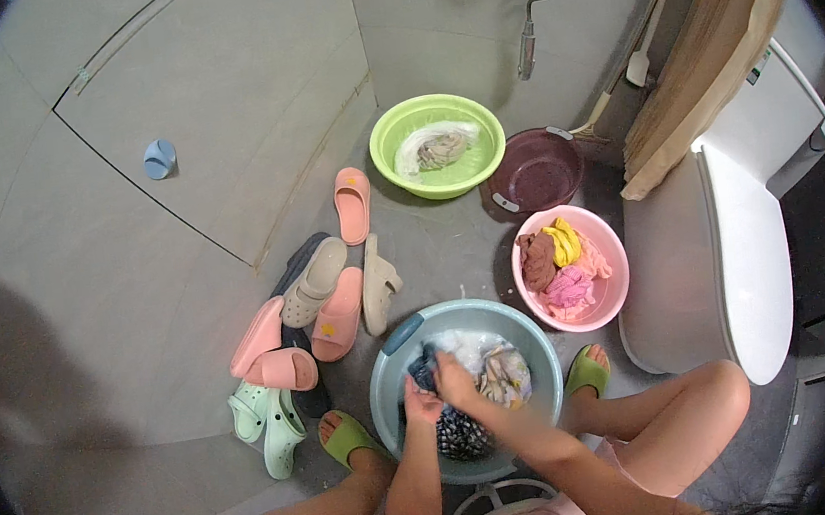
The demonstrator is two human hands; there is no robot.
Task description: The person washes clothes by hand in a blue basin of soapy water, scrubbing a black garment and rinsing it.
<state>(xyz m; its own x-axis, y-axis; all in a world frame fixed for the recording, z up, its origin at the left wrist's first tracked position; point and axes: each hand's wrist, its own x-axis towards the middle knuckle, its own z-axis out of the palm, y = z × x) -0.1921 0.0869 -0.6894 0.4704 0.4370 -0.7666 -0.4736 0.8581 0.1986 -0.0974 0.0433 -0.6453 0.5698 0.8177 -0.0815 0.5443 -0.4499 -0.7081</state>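
A large blue plastic basin (381, 389) stands between my feet, with sudsy water and wet clothes in it. My left hand (421, 401) and my right hand (455, 380) are close together over the basin, both on a bunched dark blue cloth (424, 365). Below them lies a black-and-white patterned cloth (463, 433). A pale patterned cloth (504, 376) with some yellow rests to the right of my right hand. White foam (467, 346) floats at the far side of the water.
A pink basin (618, 266) with coloured clothes, a dark red basin (539, 169) and a green basin (443, 190) with pale cloth in water stand ahead. Slippers and clogs (313, 283) lie to the left. A white toilet (753, 267) is at the right; a shower hose (526, 49) hangs on the wall.
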